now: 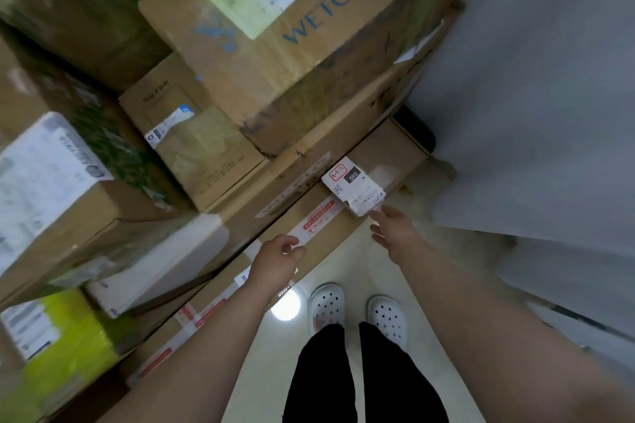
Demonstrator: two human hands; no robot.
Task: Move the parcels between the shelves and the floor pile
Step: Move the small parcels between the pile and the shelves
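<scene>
We think job just starts: long box (338, 233) not lifted, pile (275, 62) waits. Left hand (276, 263) fingers curl on box edge. Right hand (395, 227) fingers loose, empty, by label (354, 185).

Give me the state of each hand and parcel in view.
long taped box, closed, at the stack's foot.
white label, stuck on long taped box.
left hand, fingers curled on long taped box's edge.
right hand, open, fingertips at white label.
WETCODE box, closed, topmost in stack.
</scene>
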